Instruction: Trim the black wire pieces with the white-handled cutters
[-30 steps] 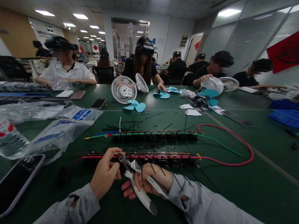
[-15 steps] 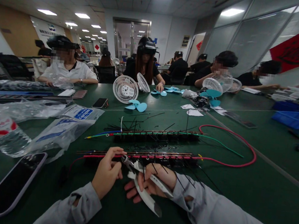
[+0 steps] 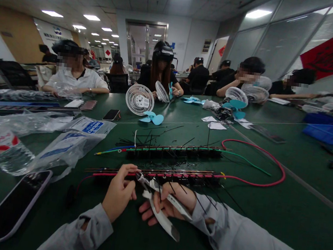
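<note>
Two long wire bundles lie across the table in black holders, with black cable ties sticking out. My left hand (image 3: pixel 120 194) is at the left part of the near wire bundle (image 3: pixel 178 176), its fingers bent around the red wire and the thumb in front. In my right hand (image 3: pixel 172 200) are diagonal cutters (image 3: pixel 164 221) with white handles, spread apart. Their jaws (image 3: pixel 141 179) are at the near bundle, just beside my left fingertips; whether they touch a tie cannot be made out. Behind it lies the far wire bundle (image 3: pixel 175 149), with green and blue wires.
A phone (image 3: pixel 9 211), a water bottle (image 3: pixel 4 148) and plastic bags (image 3: pixel 74 142) lie to the left. Loose black ties are strewn behind the far bundle. A red cable (image 3: pixel 282 174) loops at right. Across the table, people handle fan grilles (image 3: pixel 140 100) and blue fan blades (image 3: pixel 152 118).
My hands and the cutters have hardly moved. Across the table, a person has lifted a blue fan blade up to a grille. At right, another person's arm has shifted and a grille has moved.
</note>
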`<state>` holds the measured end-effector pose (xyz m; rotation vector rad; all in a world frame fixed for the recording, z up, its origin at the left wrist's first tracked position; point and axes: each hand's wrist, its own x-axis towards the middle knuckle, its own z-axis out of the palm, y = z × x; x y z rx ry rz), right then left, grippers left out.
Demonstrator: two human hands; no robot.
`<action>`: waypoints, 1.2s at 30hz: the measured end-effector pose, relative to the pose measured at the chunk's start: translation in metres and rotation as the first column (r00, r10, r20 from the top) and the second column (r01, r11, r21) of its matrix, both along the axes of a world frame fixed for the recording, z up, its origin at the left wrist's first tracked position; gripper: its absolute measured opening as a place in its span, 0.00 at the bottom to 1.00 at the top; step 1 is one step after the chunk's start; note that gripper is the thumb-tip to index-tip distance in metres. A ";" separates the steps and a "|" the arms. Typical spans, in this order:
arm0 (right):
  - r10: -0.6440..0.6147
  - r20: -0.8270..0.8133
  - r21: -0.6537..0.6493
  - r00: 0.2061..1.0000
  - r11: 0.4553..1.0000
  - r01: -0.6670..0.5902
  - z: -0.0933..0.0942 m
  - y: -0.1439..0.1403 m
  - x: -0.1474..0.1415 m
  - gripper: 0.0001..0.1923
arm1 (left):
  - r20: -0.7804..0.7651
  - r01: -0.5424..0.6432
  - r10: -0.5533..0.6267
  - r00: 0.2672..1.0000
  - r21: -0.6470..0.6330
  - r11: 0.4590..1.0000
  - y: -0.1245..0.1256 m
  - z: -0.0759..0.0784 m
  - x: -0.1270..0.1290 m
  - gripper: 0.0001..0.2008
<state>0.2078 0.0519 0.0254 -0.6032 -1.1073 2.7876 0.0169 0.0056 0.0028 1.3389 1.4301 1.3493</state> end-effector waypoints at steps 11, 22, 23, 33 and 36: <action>-0.002 -0.014 0.058 1.000 0.998 0.002 -0.004 0.000 -0.002 0.15 | -0.012 0.005 -0.005 1.000 -0.006 1.000 -0.001 0.002 0.001 0.16; -0.087 0.130 0.331 0.988 0.943 0.039 0.001 -0.002 -0.003 0.16 | -0.005 0.010 -0.010 1.000 -0.019 1.000 0.000 0.002 0.001 0.15; -0.089 0.132 0.332 0.987 0.942 0.041 0.001 -0.002 -0.003 0.16 | -0.006 0.010 -0.010 1.000 -0.020 1.000 0.000 0.002 0.001 0.14; -0.070 0.125 0.217 0.990 0.975 0.042 0.003 -0.004 -0.007 0.12 | 0.003 0.013 -0.013 1.000 -0.024 1.000 0.002 0.001 0.001 0.13; -0.084 0.126 0.208 0.988 0.976 0.056 0.005 -0.005 -0.007 0.12 | 0.013 0.010 -0.010 1.000 -0.025 1.000 0.001 0.002 0.001 0.13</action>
